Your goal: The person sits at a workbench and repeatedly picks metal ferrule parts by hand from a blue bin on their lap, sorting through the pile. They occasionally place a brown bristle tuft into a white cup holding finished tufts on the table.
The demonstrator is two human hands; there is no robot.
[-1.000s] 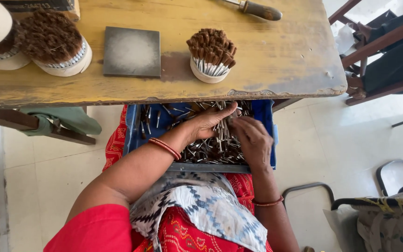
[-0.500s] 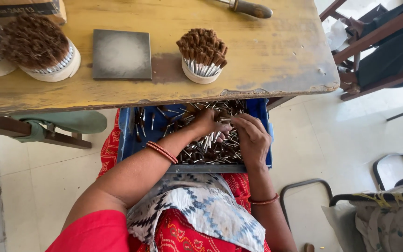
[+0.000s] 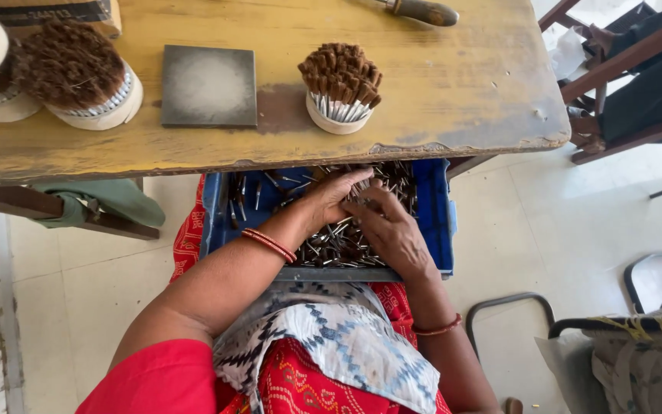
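Both hands in blue crate (image 3: 438, 207) on lap, under counter (image 3: 453, 92) edge: left hand (image 3: 331, 195) spread flat on metal pins (image 3: 339, 244), right hand (image 3: 388, 230) curled, grip unclear; pins jumbled, no common axis.

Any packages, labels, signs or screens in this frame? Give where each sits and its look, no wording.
Box or block with a dark printed strip: far left edge of the yellow table, behind the round brushes; tan with a black band, mostly cut off by the frame.
Blue plastic crate: on the person's lap under the table edge, rectangular, unlabelled, full of small metal pieces; both hands are in it.
No signs or screens visible.
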